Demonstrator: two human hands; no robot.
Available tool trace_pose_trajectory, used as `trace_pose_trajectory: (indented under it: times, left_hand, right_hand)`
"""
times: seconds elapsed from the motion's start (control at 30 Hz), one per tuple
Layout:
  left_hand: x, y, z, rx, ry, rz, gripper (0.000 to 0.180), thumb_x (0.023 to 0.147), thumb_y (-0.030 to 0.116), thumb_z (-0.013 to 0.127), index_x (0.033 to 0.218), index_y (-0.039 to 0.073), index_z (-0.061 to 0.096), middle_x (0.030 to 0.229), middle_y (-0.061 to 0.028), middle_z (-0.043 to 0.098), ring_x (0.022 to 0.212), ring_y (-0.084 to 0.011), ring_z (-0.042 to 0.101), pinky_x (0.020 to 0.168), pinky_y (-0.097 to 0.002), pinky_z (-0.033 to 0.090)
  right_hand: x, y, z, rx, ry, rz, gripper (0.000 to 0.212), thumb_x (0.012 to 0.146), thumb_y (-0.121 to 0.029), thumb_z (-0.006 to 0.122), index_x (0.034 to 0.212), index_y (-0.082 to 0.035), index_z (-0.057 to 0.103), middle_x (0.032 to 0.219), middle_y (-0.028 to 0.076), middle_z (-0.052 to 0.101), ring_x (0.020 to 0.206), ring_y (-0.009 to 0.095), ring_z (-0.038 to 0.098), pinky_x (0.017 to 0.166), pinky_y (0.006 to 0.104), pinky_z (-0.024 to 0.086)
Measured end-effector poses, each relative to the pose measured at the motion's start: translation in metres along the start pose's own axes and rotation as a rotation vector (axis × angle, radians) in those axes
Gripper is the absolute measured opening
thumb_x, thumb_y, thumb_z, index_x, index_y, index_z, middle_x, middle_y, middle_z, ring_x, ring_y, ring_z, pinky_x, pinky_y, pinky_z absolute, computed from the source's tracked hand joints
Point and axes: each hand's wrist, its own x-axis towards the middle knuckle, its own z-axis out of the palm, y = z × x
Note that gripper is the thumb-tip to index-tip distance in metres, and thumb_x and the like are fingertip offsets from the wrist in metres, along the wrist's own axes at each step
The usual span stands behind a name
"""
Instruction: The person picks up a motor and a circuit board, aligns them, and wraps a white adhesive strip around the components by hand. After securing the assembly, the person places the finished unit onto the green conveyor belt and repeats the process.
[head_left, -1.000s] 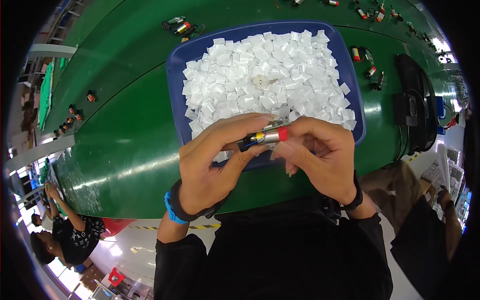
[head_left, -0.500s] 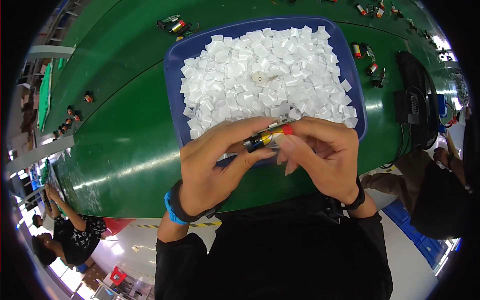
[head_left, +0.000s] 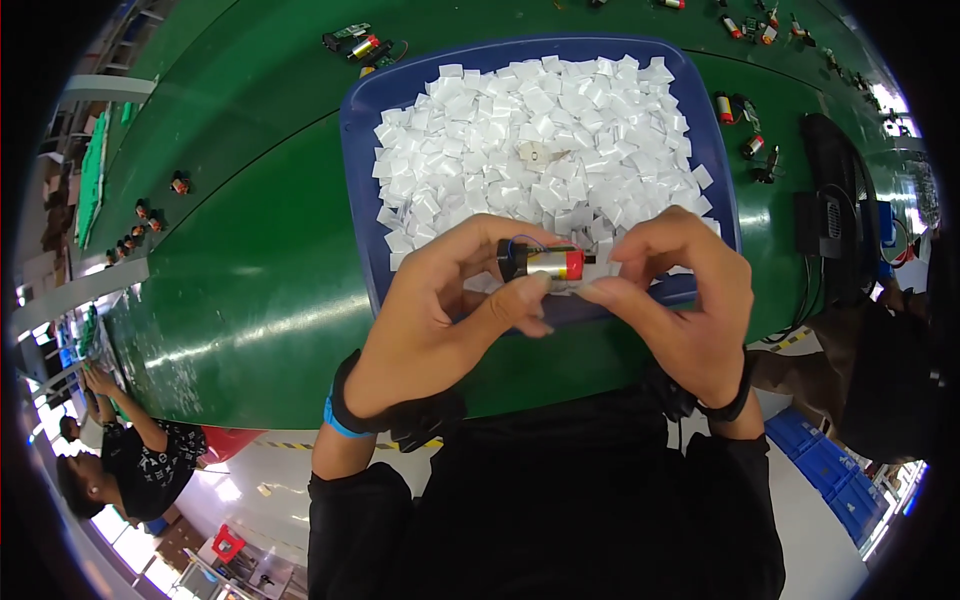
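Observation:
My left hand (head_left: 435,315) and my right hand (head_left: 675,300) together hold a small cylindrical part (head_left: 545,264), silver with a black end on the left, a red end on the right and thin wires. They hold it just above the near rim of a blue tray (head_left: 362,150) filled with several small white square pads (head_left: 540,140). My left thumb and fingers pinch the black end, while my right fingertips touch the red end. One greyish scrap (head_left: 535,152) lies among the pads.
The tray rests on a green belt-like table (head_left: 230,250). More small cylindrical parts lie beyond the tray (head_left: 365,45) and at the right (head_left: 740,110). A black device (head_left: 825,215) sits at the right edge. Another person (head_left: 130,450) stands at lower left.
The part has turned level between my fingers and my hands have shifted slightly toward the tray's near rim. The grip stays the same.

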Motion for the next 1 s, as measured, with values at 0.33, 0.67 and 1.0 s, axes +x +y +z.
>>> trace_pose_trajectory:
  times: [0.33,0.67,1.0]
  left_hand:
    - [-0.006,-0.001,-0.003,0.300,-0.187,-0.142,0.022,0.088,0.007,0.073,0.107,0.000,0.063,0.091,-0.0065,0.065,0.068,-0.0079,0.060,0.053,-0.0229,0.053]
    - [0.009,0.055,-0.071,0.473,0.102,0.126,0.026,0.091,0.018,0.069,0.110,0.001,0.065,0.099,-0.0070,0.069,0.067,-0.0071,0.060,0.050,-0.0182,0.046]
    - [0.151,0.052,-0.278,1.714,0.691,0.437,0.046,0.092,0.048,0.064,0.092,0.003,0.073,0.097,-0.0062,0.071,0.090,-0.0169,0.064,0.076,-0.0369,0.049]
  right_hand:
    - [0.008,-0.005,-0.004,-0.056,-0.158,-0.100,0.017,0.077,-0.001,0.080,0.088,-0.003,0.067,0.081,0.005,0.064,0.063,0.009,0.061,0.053,0.0221,0.046]
    - [0.003,0.006,-0.007,0.103,-0.087,0.022,0.020,0.079,-0.001,0.078,0.095,-0.004,0.066,0.085,0.006,0.065,0.067,0.011,0.062,0.052,0.0215,0.044]
    - [-0.010,0.005,-0.012,0.057,-0.160,-0.002,0.018,0.080,0.001,0.075,0.095,-0.003,0.066,0.086,0.007,0.067,0.070,0.014,0.064,0.053,0.0228,0.045]
